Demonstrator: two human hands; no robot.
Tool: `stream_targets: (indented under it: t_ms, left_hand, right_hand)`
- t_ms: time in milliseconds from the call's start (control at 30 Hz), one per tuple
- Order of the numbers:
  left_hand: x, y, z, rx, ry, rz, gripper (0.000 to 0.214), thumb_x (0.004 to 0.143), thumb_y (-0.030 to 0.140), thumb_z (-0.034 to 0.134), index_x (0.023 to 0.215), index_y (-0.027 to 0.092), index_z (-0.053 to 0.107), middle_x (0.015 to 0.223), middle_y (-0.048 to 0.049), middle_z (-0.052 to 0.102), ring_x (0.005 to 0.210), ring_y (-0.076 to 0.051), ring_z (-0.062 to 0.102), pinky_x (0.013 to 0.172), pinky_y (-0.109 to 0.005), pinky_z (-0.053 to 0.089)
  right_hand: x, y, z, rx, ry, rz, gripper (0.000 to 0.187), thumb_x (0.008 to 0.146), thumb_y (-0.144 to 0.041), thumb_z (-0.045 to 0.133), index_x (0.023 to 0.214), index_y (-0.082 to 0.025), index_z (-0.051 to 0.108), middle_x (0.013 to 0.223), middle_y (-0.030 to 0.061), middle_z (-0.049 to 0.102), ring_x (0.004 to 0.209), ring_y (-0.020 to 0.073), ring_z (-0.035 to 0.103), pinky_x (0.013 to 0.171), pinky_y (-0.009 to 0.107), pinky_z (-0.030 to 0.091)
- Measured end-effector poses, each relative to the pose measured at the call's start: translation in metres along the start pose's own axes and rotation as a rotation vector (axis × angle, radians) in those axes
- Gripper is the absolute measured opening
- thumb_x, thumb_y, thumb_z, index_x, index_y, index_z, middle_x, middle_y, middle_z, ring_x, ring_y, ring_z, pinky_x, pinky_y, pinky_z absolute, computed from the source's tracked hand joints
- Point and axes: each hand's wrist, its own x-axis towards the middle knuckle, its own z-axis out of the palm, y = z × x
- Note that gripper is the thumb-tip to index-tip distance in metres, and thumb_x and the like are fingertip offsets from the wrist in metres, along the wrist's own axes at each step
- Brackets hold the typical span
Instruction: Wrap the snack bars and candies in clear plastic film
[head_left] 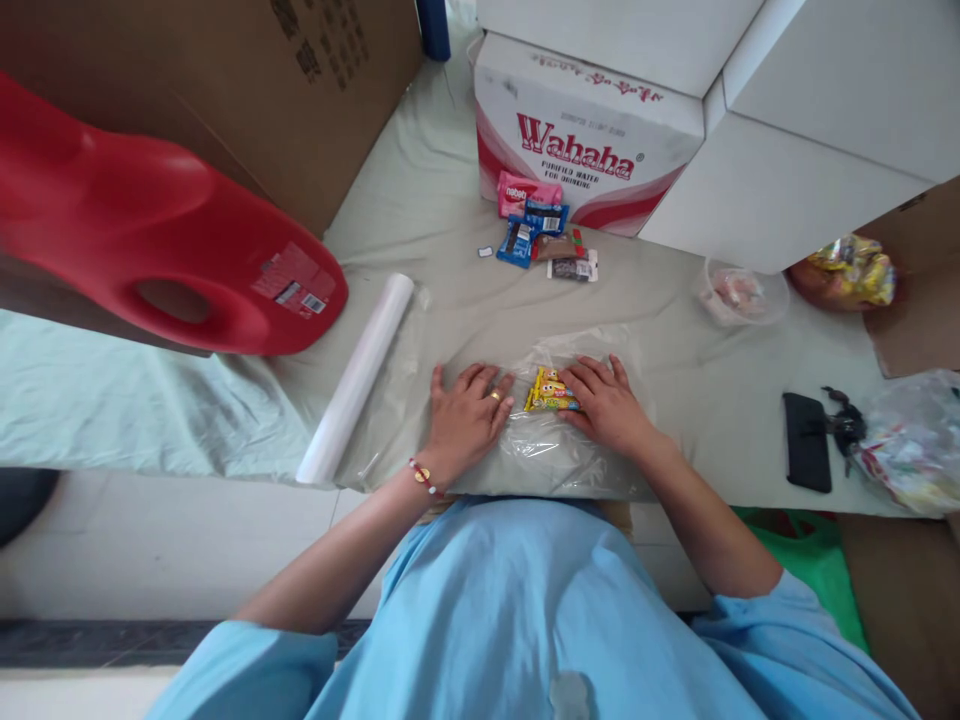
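Observation:
My left hand lies flat, fingers apart, on a clear plastic sheet spread over the cloth. A ring and a beaded bracelet are on this arm. Small yellow snack packets rest on the sheet between my hands. Across their right end lies my right hand, fingers stretched out, its palm side hidden. The plastic runs left toward a white roll, which lies slanted beside my left hand.
Blue, pink and brown snack packets lie before a Wahaha carton. A red jug leans in from the left. At right are a plastic tub, a black phone, keys and a filled plastic bag.

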Motion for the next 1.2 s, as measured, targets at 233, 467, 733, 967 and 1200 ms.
stream_targets:
  t_ms: [233,467,733,967,1200]
  left_hand:
    - [0.002,0.006,0.013,0.121,0.068,-0.008,0.053,0.108,0.044,0.042,0.154,0.023,0.057,0.151,-0.0184,0.062,0.144,-0.037,0.05,0.127,-0.073,0.015]
    - [0.001,0.001,0.017,0.149,0.179,-0.064,0.056,0.105,0.043,0.05,0.153,0.014,0.057,0.153,-0.0243,0.058,0.148,-0.041,0.048,0.124,-0.068,0.028]
    - [0.015,-0.005,0.012,0.132,0.178,0.45,0.044,0.102,0.009,0.045,0.134,0.027,0.069,0.143,-0.0064,0.072,0.148,-0.022,0.055,0.133,-0.053,0.023]
    - [0.048,-0.012,0.005,0.101,0.137,0.102,0.058,0.096,0.017,0.047,0.153,0.014,0.053,0.155,-0.0209,0.06,0.156,-0.037,0.042,0.127,-0.079,-0.001]
    - [0.036,-0.032,0.004,0.001,0.346,0.028,0.052,0.088,0.018,0.056,0.139,0.014,0.061,0.152,-0.0235,0.057,0.149,-0.039,0.048,0.121,-0.066,0.038]
  right_hand:
    - [-0.007,0.001,0.002,-0.025,0.047,-0.015,0.051,0.105,-0.039,0.06,0.151,-0.019,0.057,0.146,0.0148,0.067,0.15,0.0351,0.044,0.13,0.066,0.013]
    - [-0.009,0.003,0.0,-0.021,0.041,0.001,0.052,0.104,-0.04,0.063,0.151,-0.019,0.058,0.145,0.0138,0.067,0.15,0.0371,0.043,0.129,0.068,0.013]
    - [-0.008,0.004,0.0,0.01,0.026,0.023,0.053,0.101,-0.038,0.066,0.15,-0.021,0.058,0.145,0.0144,0.066,0.153,0.0368,0.04,0.13,0.066,0.015]
    - [-0.006,0.002,0.0,0.032,0.043,0.028,0.053,0.101,-0.037,0.067,0.149,-0.02,0.058,0.144,0.0151,0.066,0.153,0.0376,0.039,0.129,0.068,0.016]
    - [-0.003,0.001,-0.008,0.061,0.098,0.008,0.058,0.099,-0.041,0.07,0.151,-0.019,0.056,0.15,0.0181,0.06,0.152,0.0395,0.04,0.127,0.07,0.019]
